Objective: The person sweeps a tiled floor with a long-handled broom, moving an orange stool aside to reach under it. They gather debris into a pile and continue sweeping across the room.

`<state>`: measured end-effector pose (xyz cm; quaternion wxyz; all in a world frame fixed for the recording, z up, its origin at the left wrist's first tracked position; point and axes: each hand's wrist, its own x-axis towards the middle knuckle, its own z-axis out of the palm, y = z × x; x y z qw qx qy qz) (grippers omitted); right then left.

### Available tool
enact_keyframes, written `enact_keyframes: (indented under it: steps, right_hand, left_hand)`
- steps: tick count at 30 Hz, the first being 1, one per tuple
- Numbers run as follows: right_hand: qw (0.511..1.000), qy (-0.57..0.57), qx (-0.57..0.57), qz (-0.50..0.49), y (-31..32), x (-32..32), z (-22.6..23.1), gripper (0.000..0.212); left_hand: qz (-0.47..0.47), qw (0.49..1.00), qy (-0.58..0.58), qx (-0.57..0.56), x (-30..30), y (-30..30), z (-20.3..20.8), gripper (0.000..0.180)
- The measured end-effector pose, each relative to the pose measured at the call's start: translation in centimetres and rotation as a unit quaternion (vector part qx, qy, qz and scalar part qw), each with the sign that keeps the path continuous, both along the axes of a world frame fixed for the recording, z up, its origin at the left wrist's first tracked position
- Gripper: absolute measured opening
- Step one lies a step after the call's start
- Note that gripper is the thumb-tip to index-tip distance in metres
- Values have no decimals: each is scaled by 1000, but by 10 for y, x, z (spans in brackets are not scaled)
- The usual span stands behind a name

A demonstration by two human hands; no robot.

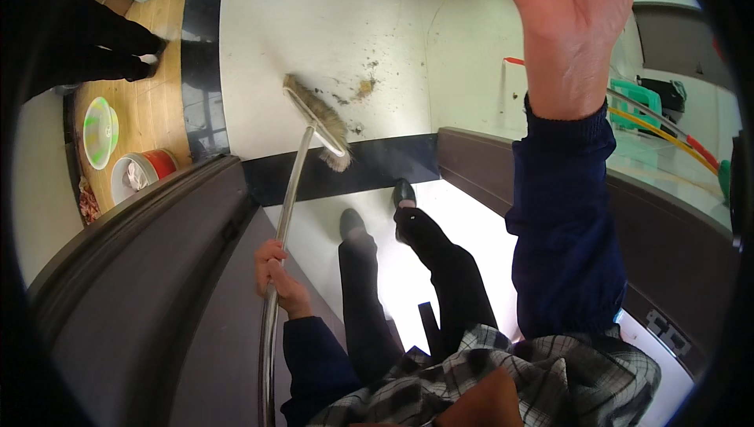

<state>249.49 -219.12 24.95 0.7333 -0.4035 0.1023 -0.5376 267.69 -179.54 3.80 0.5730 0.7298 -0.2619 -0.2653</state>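
Note:
My left hand is closed round the metal handle of a broom. The broom's bristle head rests on the pale floor just beyond a dark threshold strip. Beside the bristles lies scattered dirt, dark crumbs with a brownish clump. My right hand is raised high at the upper right, palm side showing, with fingers curled in. The frame's top edge cuts it off, so anything in it is hidden.
Brown door frames flank me at left and right. Another person's dark-trousered legs stand at upper left, near a green-white basin and a red-white bucket. A green plastic stool and long poles are at right.

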Motion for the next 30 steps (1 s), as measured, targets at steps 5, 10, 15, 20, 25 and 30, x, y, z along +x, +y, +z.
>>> enact_keyframes:
  steps: [5,10,15,20,25,30]
  right_hand:
    - [968,171,78,-165,-38,-15,-194,15]
    - [784,562,203,-167,-34,-101,-442,18]
    - [587,792,105,-128,-8,-111,-579,16]
    - [573,814,75,-65,23,-58,-647,27]
    - [513,855,16,-73,30,-43,-684,28]
    - [469,882,-31,-44,39,-63,-679,14]
  left_hand:
    - [17,999,-41,-11,17,16,-3,29]
    - [-2,999,-30,34,21,13,-2,35]
    - [-6,985,-111,129,17,24,9,39]
    - [248,968,-30,36,-3,-25,28,36]
    - [230,973,-32,10,-7,-37,10,30]
    - [204,978,-38,29,-8,-44,8,30]
